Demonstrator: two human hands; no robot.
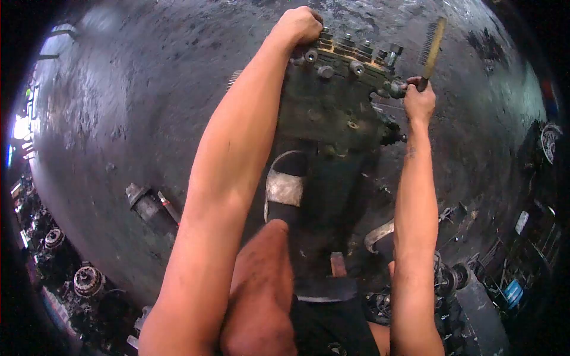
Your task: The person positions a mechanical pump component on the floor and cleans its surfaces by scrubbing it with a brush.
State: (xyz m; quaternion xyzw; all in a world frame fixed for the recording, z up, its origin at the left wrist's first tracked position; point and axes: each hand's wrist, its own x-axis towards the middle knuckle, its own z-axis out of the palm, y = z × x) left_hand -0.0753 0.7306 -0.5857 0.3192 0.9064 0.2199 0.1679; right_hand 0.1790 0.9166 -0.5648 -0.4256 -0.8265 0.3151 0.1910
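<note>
A dark, greasy inline fuel injection pump [332, 110] sits on the floor in front of me, with a row of outlet fittings along its top edge. My left hand [298, 26] is closed around the pump's far left end; its fingertips are partly hidden behind the wrist and metal. In my right hand [420, 102] is a wire brush [432, 48], gripped by its handle with the bristles pointing up and to the left. Fingers of that hand also reach the fitting at the pump's right end.
Dark, oily floor [142, 101] surrounds the pump. Below it are a sandal strap [285, 188] on one foot and the other sandal [380, 235]. A cylindrical part [145, 204] and a red-handled tool [168, 206] lie at left. Metal parts [89, 280] crowd the lower edges.
</note>
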